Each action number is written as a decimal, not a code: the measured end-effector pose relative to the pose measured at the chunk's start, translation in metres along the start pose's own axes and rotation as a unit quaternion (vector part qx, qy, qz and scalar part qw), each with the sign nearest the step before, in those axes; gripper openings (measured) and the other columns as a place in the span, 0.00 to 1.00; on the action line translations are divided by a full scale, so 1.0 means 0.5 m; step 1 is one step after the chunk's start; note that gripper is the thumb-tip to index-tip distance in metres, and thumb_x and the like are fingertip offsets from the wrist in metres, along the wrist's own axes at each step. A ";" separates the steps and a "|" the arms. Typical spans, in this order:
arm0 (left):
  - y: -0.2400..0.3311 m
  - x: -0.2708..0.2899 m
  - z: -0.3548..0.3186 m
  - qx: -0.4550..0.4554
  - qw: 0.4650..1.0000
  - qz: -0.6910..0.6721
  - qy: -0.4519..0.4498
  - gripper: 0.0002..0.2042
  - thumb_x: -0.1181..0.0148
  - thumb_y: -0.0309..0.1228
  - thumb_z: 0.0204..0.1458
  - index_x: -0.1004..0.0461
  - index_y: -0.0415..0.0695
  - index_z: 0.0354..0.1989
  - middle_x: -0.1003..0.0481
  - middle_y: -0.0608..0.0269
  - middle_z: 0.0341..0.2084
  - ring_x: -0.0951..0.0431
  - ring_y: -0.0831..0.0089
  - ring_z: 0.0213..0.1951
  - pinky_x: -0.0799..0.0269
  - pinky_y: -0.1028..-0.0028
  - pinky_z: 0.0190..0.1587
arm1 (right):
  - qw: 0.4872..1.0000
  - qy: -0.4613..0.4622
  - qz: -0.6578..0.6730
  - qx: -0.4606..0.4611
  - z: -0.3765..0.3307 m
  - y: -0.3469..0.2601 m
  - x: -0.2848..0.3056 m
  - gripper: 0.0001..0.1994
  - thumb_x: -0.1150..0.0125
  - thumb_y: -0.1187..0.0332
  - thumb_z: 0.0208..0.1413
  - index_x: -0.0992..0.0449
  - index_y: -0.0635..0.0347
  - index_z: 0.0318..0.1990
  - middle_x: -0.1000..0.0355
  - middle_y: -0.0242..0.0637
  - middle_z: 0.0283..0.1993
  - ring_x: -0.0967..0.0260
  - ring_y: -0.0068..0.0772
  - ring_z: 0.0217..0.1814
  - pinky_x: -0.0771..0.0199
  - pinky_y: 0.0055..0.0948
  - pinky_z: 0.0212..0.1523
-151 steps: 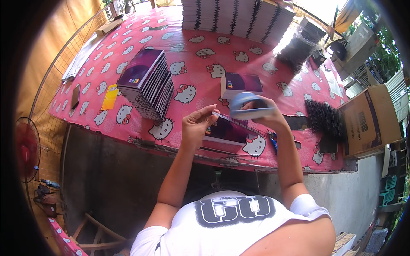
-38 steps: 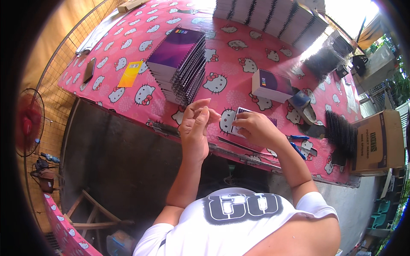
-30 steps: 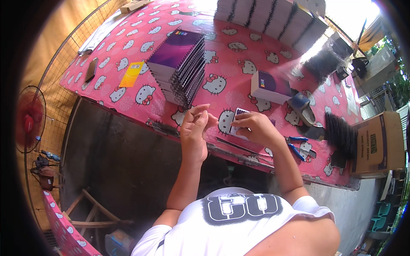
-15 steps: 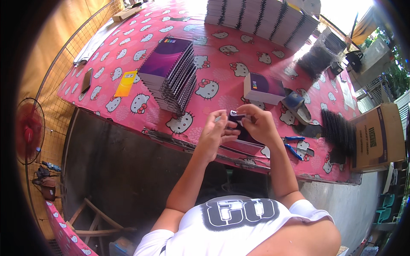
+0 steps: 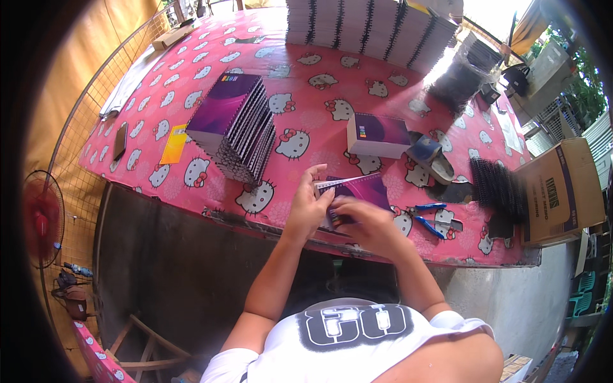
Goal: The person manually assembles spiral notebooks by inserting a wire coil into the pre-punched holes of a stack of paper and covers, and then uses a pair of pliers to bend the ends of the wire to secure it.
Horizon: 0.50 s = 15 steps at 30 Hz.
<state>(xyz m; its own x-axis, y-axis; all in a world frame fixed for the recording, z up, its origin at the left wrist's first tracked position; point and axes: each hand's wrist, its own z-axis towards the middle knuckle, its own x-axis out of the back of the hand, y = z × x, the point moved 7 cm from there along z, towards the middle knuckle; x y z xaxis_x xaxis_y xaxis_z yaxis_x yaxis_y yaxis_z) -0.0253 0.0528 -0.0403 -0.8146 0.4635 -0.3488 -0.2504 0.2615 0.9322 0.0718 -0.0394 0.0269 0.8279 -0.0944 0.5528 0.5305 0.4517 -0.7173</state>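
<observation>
A small purple notebook lies at the table's near edge, its cover lifted a little from white pages that show a row of punched holes. My left hand grips its left edge, thumb on top. Over the lower part of the cover is my right hand, its curled fingers smeared by motion near the left thumb; whether they pinch anything is hidden. Just beyond lies a block of purple-covered notebooks. To the left rises a tall stack of spiral-bound purple notebooks.
Blue-handled pliers, a blue slide sandal and a bunch of black spiral coils lie to the right, beside a cardboard box. Large bound stacks stand at the back. A yellow card and a phone lie left.
My hands have come down from just above the notebook onto it. The left now grips its edge, and the right has moved lower across the cover. The view has shifted slightly.
</observation>
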 end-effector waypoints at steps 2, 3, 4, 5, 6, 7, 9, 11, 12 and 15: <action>0.043 -0.005 -0.013 -0.085 0.993 0.085 0.016 0.24 0.50 0.14 0.57 0.41 0.46 0.61 0.28 0.63 0.38 0.28 0.81 0.39 0.32 0.81 0.43 | 0.971 0.165 -0.167 0.052 -0.002 0.001 0.111 0.21 0.34 0.80 0.45 0.33 0.62 0.48 0.30 0.42 0.50 0.31 0.41 0.52 0.29 0.33 0.52; 0.062 -0.017 -0.021 -0.113 0.989 0.098 0.000 0.24 0.50 0.14 0.57 0.41 0.45 0.61 0.28 0.64 0.38 0.29 0.81 0.39 0.32 0.81 0.43 | 0.938 0.245 -0.240 0.048 -0.006 -0.010 0.159 0.20 0.35 0.82 0.46 0.33 0.61 0.47 0.31 0.39 0.47 0.31 0.37 0.49 0.30 0.31 0.50; 0.082 -0.034 -0.027 -0.141 0.984 0.106 -0.019 0.23 0.50 0.15 0.57 0.41 0.45 0.61 0.28 0.64 0.38 0.29 0.82 0.40 0.32 0.81 0.44 | 0.971 0.228 -0.060 -0.040 -0.016 0.037 0.168 0.19 0.37 0.83 0.47 0.34 0.61 0.46 0.32 0.37 0.46 0.32 0.33 0.47 0.30 0.28 0.48; 0.092 -0.046 -0.033 -0.168 0.979 0.113 -0.038 0.23 0.50 0.15 0.57 0.41 0.45 0.61 0.27 0.65 0.37 0.29 0.82 0.40 0.33 0.81 0.44 | 0.963 0.205 0.124 -0.126 -0.035 0.092 0.156 0.19 0.38 0.85 0.48 0.35 0.60 0.46 0.33 0.35 0.45 0.33 0.29 0.46 0.31 0.26 0.46; 0.098 -0.051 -0.038 -0.233 0.963 0.122 -0.063 0.24 0.46 0.13 0.54 0.39 0.44 0.58 0.29 0.61 0.41 0.28 0.76 0.43 0.33 0.78 0.47 | 0.916 0.172 0.306 -0.194 -0.043 0.137 0.128 0.18 0.40 0.86 0.49 0.36 0.59 0.45 0.33 0.33 0.43 0.34 0.25 0.44 0.31 0.23 0.44; 0.107 -0.046 -0.037 -0.293 0.933 0.205 -0.030 0.24 0.45 0.13 0.52 0.38 0.44 0.57 0.29 0.60 0.42 0.28 0.74 0.44 0.33 0.76 0.48 | 0.929 0.152 0.273 -0.197 -0.046 0.152 0.107 0.17 0.45 0.88 0.51 0.37 0.58 0.44 0.36 0.30 0.44 0.37 0.19 0.44 0.33 0.20 0.43; 0.116 -0.041 -0.039 -0.399 0.840 0.366 0.040 0.24 0.43 0.12 0.49 0.36 0.43 0.55 0.31 0.57 0.45 0.29 0.69 0.47 0.33 0.73 0.50 | 0.941 0.121 0.190 -0.251 -0.057 0.170 0.072 0.18 0.44 0.89 0.51 0.38 0.58 0.44 0.38 0.30 0.44 0.39 0.19 0.46 0.36 0.20 0.46; 0.085 -0.030 -0.032 -0.361 0.879 0.307 0.040 0.27 0.40 0.11 0.43 0.32 0.44 0.53 0.34 0.53 0.46 0.31 0.59 0.50 0.32 0.68 0.50 | 0.943 0.136 0.221 -0.208 -0.047 0.169 0.046 0.18 0.44 0.89 0.51 0.39 0.58 0.44 0.38 0.30 0.44 0.40 0.19 0.46 0.38 0.20 0.48; 0.080 -0.044 -0.040 -0.366 0.873 0.321 0.036 0.27 0.40 0.10 0.43 0.32 0.44 0.53 0.34 0.53 0.46 0.31 0.59 0.50 0.32 0.69 0.50 | 0.942 0.149 0.234 -0.189 -0.046 0.167 0.042 0.18 0.44 0.88 0.50 0.40 0.58 0.44 0.39 0.31 0.44 0.41 0.20 0.46 0.39 0.21 0.49; 0.078 -0.049 -0.052 -0.368 0.848 0.378 0.046 0.25 0.36 0.18 0.45 0.30 0.47 0.54 0.35 0.51 0.51 0.32 0.59 0.53 0.40 0.59 0.56 | 0.948 0.159 0.215 -0.170 -0.050 0.168 0.046 0.19 0.41 0.87 0.50 0.40 0.58 0.44 0.39 0.31 0.44 0.42 0.21 0.47 0.40 0.22 0.52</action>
<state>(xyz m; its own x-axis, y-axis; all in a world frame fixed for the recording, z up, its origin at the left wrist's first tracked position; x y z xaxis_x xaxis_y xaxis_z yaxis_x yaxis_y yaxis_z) -0.0289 0.0299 0.0073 -0.9170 0.1855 0.3530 0.1311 -0.6957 0.7062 0.1398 -0.0259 -0.0313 0.9651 -0.2546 0.0613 0.1149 0.2015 -0.9727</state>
